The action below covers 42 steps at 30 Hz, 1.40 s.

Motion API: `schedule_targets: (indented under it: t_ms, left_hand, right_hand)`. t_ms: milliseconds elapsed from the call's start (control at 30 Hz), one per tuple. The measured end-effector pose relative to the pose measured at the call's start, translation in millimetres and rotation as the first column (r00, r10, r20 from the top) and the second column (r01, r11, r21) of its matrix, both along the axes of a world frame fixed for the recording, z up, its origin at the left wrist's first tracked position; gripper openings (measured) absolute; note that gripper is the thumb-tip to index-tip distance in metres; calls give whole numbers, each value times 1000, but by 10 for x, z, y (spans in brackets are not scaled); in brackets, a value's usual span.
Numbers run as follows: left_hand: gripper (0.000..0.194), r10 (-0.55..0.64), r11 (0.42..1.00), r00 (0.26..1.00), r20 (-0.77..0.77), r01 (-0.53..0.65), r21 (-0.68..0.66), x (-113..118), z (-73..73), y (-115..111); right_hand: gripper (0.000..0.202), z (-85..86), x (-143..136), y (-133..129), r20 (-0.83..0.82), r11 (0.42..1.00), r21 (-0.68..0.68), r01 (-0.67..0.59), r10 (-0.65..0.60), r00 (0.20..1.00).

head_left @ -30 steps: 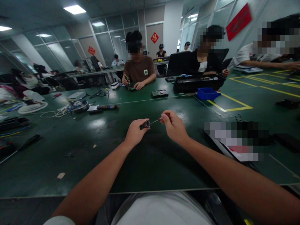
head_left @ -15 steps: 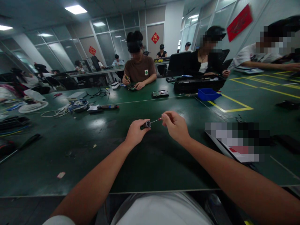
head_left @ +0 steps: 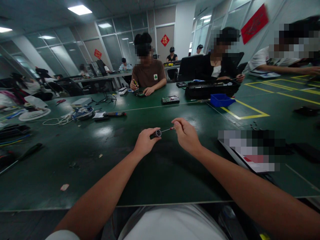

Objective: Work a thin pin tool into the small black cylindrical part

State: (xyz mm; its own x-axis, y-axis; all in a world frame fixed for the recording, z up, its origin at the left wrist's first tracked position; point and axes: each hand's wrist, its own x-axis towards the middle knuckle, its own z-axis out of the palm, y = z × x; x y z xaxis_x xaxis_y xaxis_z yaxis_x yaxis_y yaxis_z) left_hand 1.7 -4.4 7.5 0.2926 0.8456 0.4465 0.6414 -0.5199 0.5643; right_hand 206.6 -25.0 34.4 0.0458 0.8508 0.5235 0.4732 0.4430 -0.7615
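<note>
My left hand (head_left: 146, 141) is closed around a small dark round part (head_left: 158, 133) with a light metallic rim, its open end turned toward the right. Between the fingers and thumb of my right hand (head_left: 186, 135) is a screwdriver (head_left: 172, 128) with a reddish handle, mostly covered by the hand. Its thin shaft points left, and the tip meets the rim area of the round part; whether it sits inside cannot be made out. Both hands are held above the green table (head_left: 140, 180).
A blue tray (head_left: 221, 100) and a hard drive (head_left: 170, 99) lie farther back. To the left are a dark pen-like tool (head_left: 115, 114), tangled cables (head_left: 61, 120) and a long screwdriver (head_left: 25, 156). A white booklet-like item (head_left: 246, 153) is at right. A co-worker (head_left: 148, 71) sits opposite.
My right hand has turned slightly around the screwdriver, its fingers shifting on the handle. The left hand and the round part stay nearly still.
</note>
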Motion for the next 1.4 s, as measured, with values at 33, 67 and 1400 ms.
schedule_targets:
  t_ms: [33, 67, 1400]
  left_hand:
    - [43, 2, 1000, 1000, 4, -2, 2, -1, 1, 1]
    - [43, 8, 1000, 1000, 8, -8, 2, -3, 0, 3]
    - [42, 31, 999, 999, -43, -30, 12, -17, 54, -2]
  right_hand:
    - [27, -2, 3, -2, -6, 1000, 3, -18, 18, 1000]
    - [27, -1, 4, -6, -8, 999, 2, -35, 35, 999]
    - [30, 4, 5, 71, -256, 991, -63, -114, 95, 962]
